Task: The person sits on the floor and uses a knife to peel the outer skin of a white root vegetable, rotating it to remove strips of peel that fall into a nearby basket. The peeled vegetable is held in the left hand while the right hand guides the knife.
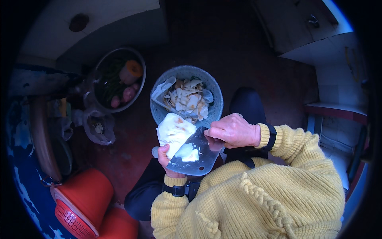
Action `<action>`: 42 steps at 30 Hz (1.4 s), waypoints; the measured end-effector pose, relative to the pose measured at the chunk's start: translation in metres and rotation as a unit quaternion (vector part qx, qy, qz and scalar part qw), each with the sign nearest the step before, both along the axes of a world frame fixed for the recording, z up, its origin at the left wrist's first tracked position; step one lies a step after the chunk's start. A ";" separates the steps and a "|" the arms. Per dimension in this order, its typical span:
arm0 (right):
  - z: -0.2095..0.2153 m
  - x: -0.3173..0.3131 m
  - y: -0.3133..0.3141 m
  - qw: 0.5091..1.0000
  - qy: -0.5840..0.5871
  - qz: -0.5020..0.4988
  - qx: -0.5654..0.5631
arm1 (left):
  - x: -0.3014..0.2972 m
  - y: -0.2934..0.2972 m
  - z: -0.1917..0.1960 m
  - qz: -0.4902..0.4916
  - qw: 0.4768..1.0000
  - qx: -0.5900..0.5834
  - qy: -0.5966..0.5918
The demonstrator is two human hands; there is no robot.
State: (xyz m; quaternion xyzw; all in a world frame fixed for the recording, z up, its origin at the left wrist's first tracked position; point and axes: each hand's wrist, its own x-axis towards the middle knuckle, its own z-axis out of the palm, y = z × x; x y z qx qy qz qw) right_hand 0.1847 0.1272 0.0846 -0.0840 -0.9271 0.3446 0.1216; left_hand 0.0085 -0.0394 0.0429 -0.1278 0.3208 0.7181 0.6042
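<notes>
My left hand (164, 158) is closed around the lower side of a large peeled white vegetable (173, 130) with a few brown patches; its exact kind is unclear. A broad cleaver (205, 164) rests its edge against that vegetable, with white scraps stuck to the blade. My right hand (235, 130) grips the cleaver at its upper right, mostly covering the handle. Just beyond both hands stands a grey-blue bucket (218, 91), holding pale peelings (190, 95) and some crumpled plastic.
At the far left, a metal bowl (142, 81) holds green vegetables, a cut orange-fleshed piece (131, 71) and reddish potatoes (129, 93). A plastic bag (99, 133) lies nearer. Red buckets (89, 195) with a red strainer (71, 219) sit at lower left. Cabinets (338, 55) line the right.
</notes>
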 end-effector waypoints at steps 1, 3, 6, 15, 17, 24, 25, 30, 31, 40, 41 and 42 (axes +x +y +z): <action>-0.003 0.001 0.000 1.000 0.003 0.001 -0.011 | 0.000 0.001 -0.002 0.003 1.000 -0.003 0.004; -0.010 0.002 0.002 1.000 -0.001 -0.004 -0.022 | -0.001 -0.001 -0.006 -0.002 1.000 -0.012 0.025; -0.023 0.004 0.007 1.000 -0.013 -0.018 -0.017 | -0.003 -0.004 -0.012 -0.014 0.999 -0.029 0.037; -0.041 0.009 0.012 0.995 -0.066 -0.058 -0.053 | -0.001 -0.006 -0.011 0.000 0.995 -0.085 0.049; -0.040 0.011 0.023 0.992 -0.078 -0.036 -0.091 | -0.003 -0.005 -0.012 -0.013 0.995 -0.087 0.054; -0.030 0.010 0.034 0.828 -0.128 -0.090 -0.538 | -0.005 -0.007 -0.016 -0.046 0.998 -0.037 -0.005; -0.028 0.008 0.034 0.802 -0.121 -0.110 -0.575 | -0.005 -0.007 -0.016 -0.055 0.998 -0.027 -0.020; -0.017 -0.001 0.037 0.774 -0.041 -0.175 -0.607 | -0.002 -0.004 -0.017 -0.032 0.998 -0.056 0.005; -0.014 -0.003 0.038 0.791 -0.027 -0.181 -0.584 | -0.002 -0.004 -0.017 -0.026 0.998 -0.061 0.003; 0.009 -0.011 0.060 0.804 -0.095 -0.137 -0.571 | -0.006 -0.012 -0.019 -0.035 0.999 0.012 -0.018; 0.011 -0.011 0.065 0.811 -0.109 -0.121 -0.562 | -0.006 -0.012 -0.019 -0.030 0.999 0.007 -0.012; 0.012 -0.011 0.068 0.802 -0.122 -0.120 -0.573 | -0.006 -0.013 -0.019 -0.025 1.000 0.003 -0.007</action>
